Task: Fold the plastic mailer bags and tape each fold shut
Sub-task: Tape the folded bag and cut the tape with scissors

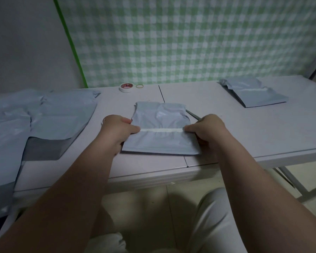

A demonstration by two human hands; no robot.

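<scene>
Folded bag lay flat on the table, near the front edge and directly before the person. Pale blue-grey plastic, top flap turned down towards the near side. A white strip of tape ran straight across the flap's edge, from one side of the bag to the other. Whether anything was inside the bag could not be told.

Left hand gripped the bag's left edge, thumb on top at the end of the strip, fingers curled under. Right hand gripped the right edge the same way, thumb at the other end of the strip.

A second bag, also folded and crossed by a white strip, sat well apart at the far right. A heap of bags, unfolded and overlapping, covered the left end of the table and hung over its front.

Roll of tape and a rubber band lay side by side at the back edge, below a checked cloth. A thin dark tool lay just beyond the right hand, partly hidden.
</scene>
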